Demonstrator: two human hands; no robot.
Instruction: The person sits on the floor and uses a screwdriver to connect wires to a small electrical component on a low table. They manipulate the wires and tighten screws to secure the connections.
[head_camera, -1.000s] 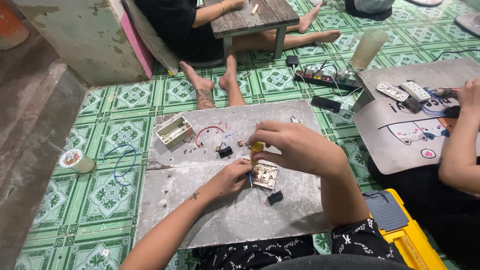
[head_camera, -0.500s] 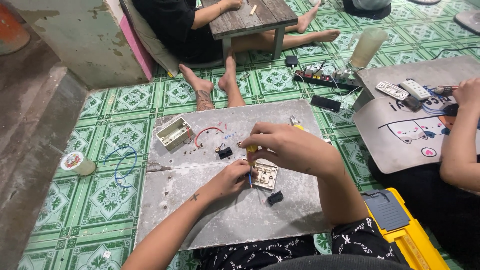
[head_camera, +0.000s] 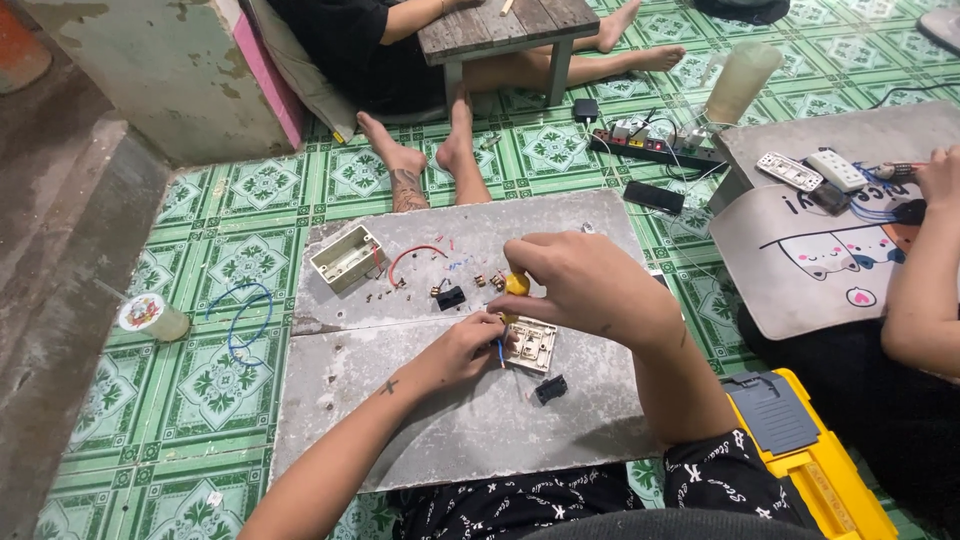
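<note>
Yellow-handled screwdriver (head_camera: 516, 284) stands upright in my right hand (head_camera: 590, 285), fingers clenched round it so the tip bears down on the white switch plate (head_camera: 531, 345). At its nine o'clock, my left hand (head_camera: 462, 345) pinches a blue wire (head_camera: 500, 350), steadying it on the grey board (head_camera: 400, 400).

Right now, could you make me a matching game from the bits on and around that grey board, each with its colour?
Things:
1. screwdriver handle in the right hand
2. open box at the board's far left
3. loose wire loop on the floor tiles
4. case by the right elbow

Colours:
A. blue
B. yellow with a grey lid
C. yellow
D. pale grey

Pairs: 1-C, 2-D, 3-A, 4-B
</note>
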